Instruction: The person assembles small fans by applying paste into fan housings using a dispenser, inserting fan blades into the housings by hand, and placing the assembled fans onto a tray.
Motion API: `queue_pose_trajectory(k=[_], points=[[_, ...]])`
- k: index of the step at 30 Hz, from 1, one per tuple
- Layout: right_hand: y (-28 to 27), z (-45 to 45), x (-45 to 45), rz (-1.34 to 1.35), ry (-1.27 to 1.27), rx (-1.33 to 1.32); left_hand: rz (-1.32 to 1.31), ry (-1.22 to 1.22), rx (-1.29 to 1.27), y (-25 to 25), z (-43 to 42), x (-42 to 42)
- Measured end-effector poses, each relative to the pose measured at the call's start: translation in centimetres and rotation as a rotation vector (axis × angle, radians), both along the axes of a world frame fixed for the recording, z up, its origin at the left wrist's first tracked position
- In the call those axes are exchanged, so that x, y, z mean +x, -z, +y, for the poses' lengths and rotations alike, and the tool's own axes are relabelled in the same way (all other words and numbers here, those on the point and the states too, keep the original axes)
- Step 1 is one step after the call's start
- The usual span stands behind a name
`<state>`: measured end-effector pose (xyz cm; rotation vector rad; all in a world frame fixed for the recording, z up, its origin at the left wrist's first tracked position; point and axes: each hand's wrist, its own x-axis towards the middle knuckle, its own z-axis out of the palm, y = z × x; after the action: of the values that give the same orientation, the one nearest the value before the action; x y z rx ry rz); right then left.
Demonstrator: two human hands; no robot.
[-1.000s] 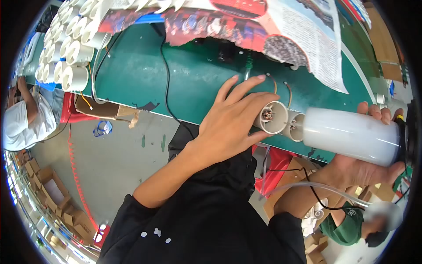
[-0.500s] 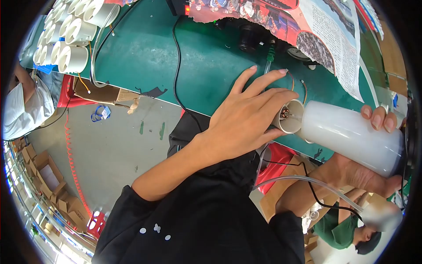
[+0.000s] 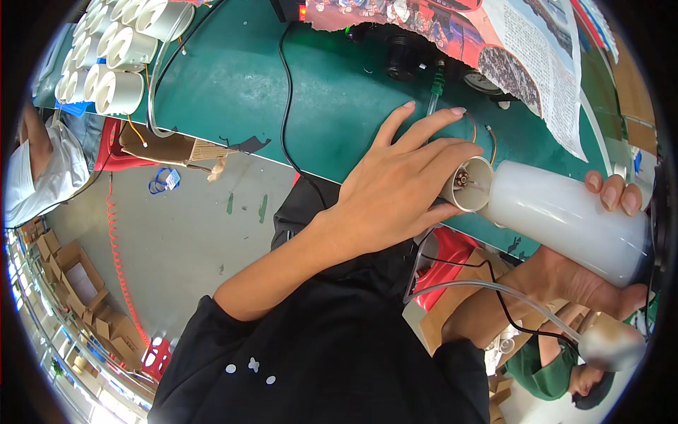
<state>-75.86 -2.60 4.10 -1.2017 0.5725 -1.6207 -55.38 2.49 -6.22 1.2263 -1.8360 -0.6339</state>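
My left hand (image 3: 392,191) is closed round a short white plastic cylinder housing (image 3: 472,203), thumb below and fingers above, with the index and middle fingers stretched out over the bench. Inside the housing's mouth shows a small motor-like part with copper-coloured windings (image 3: 462,178). My right hand (image 3: 586,272) grips a thick, translucent white cylinder (image 3: 558,212) from below, its fingertips curling over the top. A thin tip at its left end reaches into the housing's mouth. Orange-brown wires with a small connector (image 3: 491,134) lie behind the housing.
Several white housings (image 3: 116,92) stand stacked at the green bench's (image 3: 226,85) far left. A black cable (image 3: 284,106) crosses the bench. Printed paper (image 3: 526,78) covers dark equipment and a gauge. A clear tube (image 3: 494,285) hangs near my right arm. Co-workers (image 3: 537,367) sit at both sides.
Both hands hold the same grips. The housing and white cylinder sit very slightly further right in view, and the whole scene has shifted a little.
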Motion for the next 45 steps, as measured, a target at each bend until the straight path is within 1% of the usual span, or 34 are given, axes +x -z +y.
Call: queue_pose_trajectory(k=[3,7,9,10,12,16,18,19,21,22,23,24,25,26,27,29,31,33,36,38,45], points=[[-0.1,-0.2,-0.6,0.001,-0.04,0.017,0.009,-0.005,-0.007,0.0,0.0,0.0],[-0.2,-0.3,-0.7,0.016,-0.021,0.021,0.008,-0.011,-0.009,0.1,0.0,-0.1],[-0.4,-0.3,-0.5,0.003,-0.155,0.045,0.007,-0.01,-0.008,0.1,0.0,0.0],[-0.4,-0.2,-0.2,0.004,-0.155,0.045,0.007,-0.011,-0.01,0.1,0.0,0.0],[-0.3,0.1,0.3,-0.007,-0.042,0.052,0.008,-0.01,-0.012,0.1,0.0,0.0],[-0.4,0.2,0.2,-0.014,0.029,0.048,0.01,-0.005,0.0,0.0,0.1,0.1],[-1.0,0.4,-0.4,-0.063,0.05,0.048,0.015,0.006,-0.002,-0.2,-0.1,0.0],[-1.7,0.6,-1.0,-0.069,0.147,0.031,0.025,-0.006,-0.006,-0.3,-0.1,-0.1],[-1.7,0.9,-4.2,-0.077,0.001,-0.078,-0.004,0.01,0.008,-0.6,0.1,-0.1],[-2.2,1.3,-5.5,-0.04,-0.018,-0.078,0.001,0.011,0.004,-0.7,0.2,-0.2],[-2.0,1.2,-6.1,-0.037,-0.018,-0.081,-0.068,0.025,-0.026,-0.7,0.3,-0.3],[-1.7,1.4,-6.6,-0.015,0.087,-0.048,-0.139,0.044,-0.056,-0.6,0.3,-0.4],[-1.5,1.7,-7.0,0.007,0.197,-0.013,-0.137,0.053,-0.057,-0.4,0.3,-0.7],[-1.2,1.5,-6.4,0.008,0.126,-0.016,-0.142,0.015,-0.102,0.0,0.3,-1.1],[-1.0,1.5,-6.1,0.01,0.133,-0.017,-0.147,-0.027,-0.148,0.1,0.2,-1.4],[-0.6,1.5,-5.8,0.013,0.224,-0.007,-0.187,-0.027,-0.154,0.0,0.1,-1.6],[-0.5,1.4,-5.5,-0.012,0.2,0.007,-0.242,-0.002,-0.181,0.0,0.2,-1.4],[-0.4,1.4,-5.4,-0.035,0.18,0.023,-0.23,0.003,-0.167,0.1,0.2,-1.4],[-0.3,1.2,-5.4,-0.009,0.222,0.044,-0.216,-0.001,-0.155,0.3,0.1,-1.6],[-0.1,1.3,-5.6,0.058,0.225,0.007,-0.221,-0.006,-0.151,0.3,0.2,-1.6],[-0.3,1.4,-5.6,0.018,0.188,0.003,-0.221,0.001,-0.15,0.3,0.2,-1.6]])
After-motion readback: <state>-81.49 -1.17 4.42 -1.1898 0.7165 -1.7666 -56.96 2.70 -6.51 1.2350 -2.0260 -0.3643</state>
